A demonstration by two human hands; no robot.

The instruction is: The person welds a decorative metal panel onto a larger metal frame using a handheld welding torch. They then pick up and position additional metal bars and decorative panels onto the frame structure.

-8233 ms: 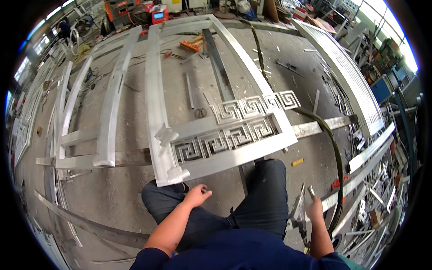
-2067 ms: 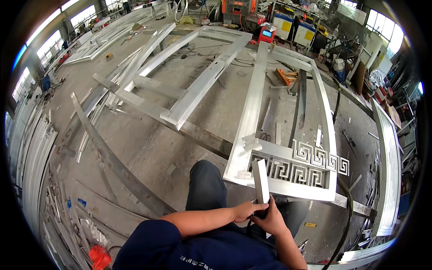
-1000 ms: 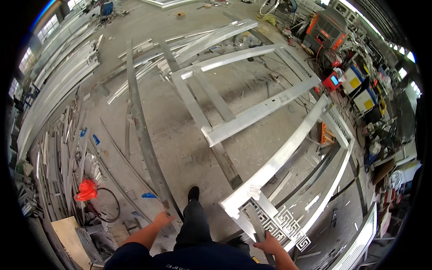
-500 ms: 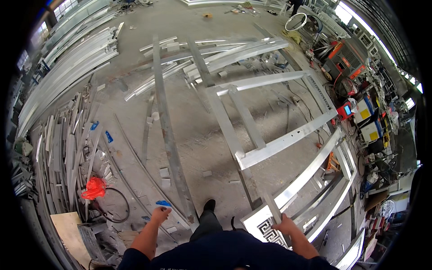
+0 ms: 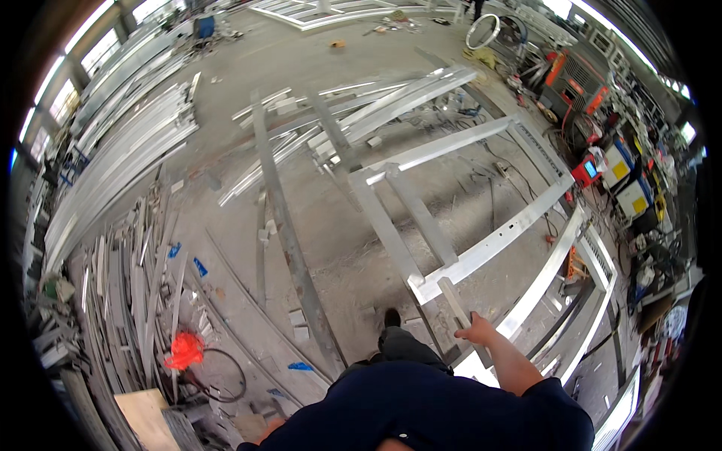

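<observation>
My right hand is closed round a narrow grey metal bar. The bar's far end lies at or just over the near rail of a silver rectangular metal frame, close to its near left corner; whether they touch I cannot tell. Below my right arm, a second silver frame with a cut-out pattern panel is partly covered by my body. At the lower edge only a bit of my left hand or wrist shows beside my dark shirt, its fingers hidden. A blue scrap lies on the floor nearby.
Long steel beams run under the frame and across the floor. Metal strips and a red plastic bag lie left; stacked profiles are farther back. At right stand an orange-grey machine and cluttered boxes, with cables on the floor.
My right hand has pushed the bar forward to the frame's near left corner. My left hand has drawn back toward my body. The view has shifted, and my foot is farther right.
</observation>
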